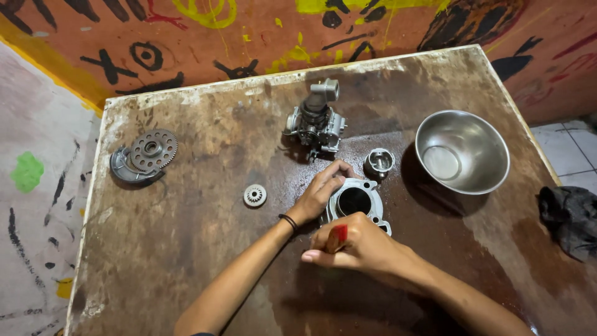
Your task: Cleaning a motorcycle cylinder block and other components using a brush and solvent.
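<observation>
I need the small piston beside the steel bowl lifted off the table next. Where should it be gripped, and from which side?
Grip the piston across its round outer wall, coming straight down from above. It appears to sit with its hollow end up, so the wall offers two opposite curved faces. Close along the near-far line: the steel bowl crowds its right, the carburetor its left, and the cylinder block under the left hand sits just nearer.

Bare table (186, 261) left of the fingers, just one small gear (255, 195) there. Ahead, carburetor (316, 121) and piston (379, 162) close by; right, steel bowl (461, 151).
</observation>
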